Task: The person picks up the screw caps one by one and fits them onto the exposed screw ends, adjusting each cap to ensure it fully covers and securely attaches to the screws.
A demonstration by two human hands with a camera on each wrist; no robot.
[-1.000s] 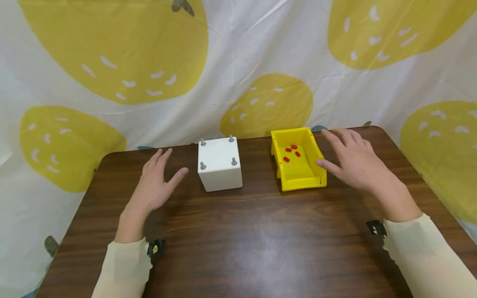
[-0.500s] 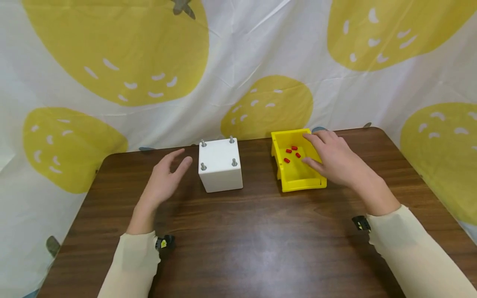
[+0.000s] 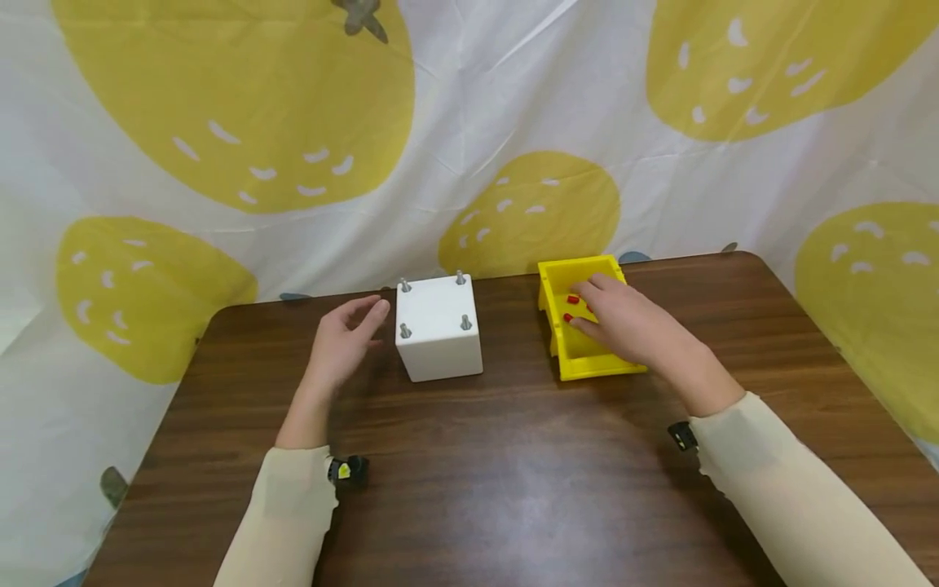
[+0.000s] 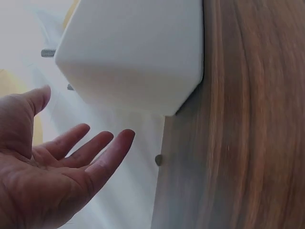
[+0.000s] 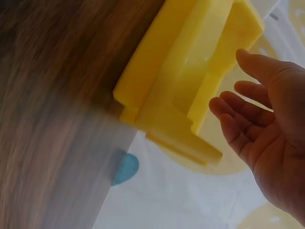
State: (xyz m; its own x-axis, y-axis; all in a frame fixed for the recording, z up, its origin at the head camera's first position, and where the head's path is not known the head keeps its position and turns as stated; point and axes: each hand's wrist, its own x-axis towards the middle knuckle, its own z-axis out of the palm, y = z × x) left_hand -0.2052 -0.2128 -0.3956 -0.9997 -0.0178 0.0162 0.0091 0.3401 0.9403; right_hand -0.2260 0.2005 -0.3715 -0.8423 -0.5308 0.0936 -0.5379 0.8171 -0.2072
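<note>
A white block [image 3: 436,310] stands upright on the table, with a threaded metal stud [image 3: 465,323] near each corner of its top. Just left of it is my left hand [image 3: 343,342], fingers loosely bent and apart from the block in the left wrist view. To the right lies a yellow bin [image 3: 579,368] holding several small red cylindrical pieces [image 3: 573,299]. Over the bin hovers my right hand [image 3: 631,322], which covers part of its inside and some of the red pieces. Between the fingers of the right hand [image 5: 267,114] nothing shows in the right wrist view.
Both things stand near the back edge of the dark wooden table [image 3: 506,473]. A white curtain [image 3: 513,90] with yellow fruit shapes hangs right behind that edge. A black band with a small device sits at each wrist.
My right hand has moved left from beside the yellow bin to above its inside. The left hand has moved right, closer to the white block. The block and bin have stayed in place.
</note>
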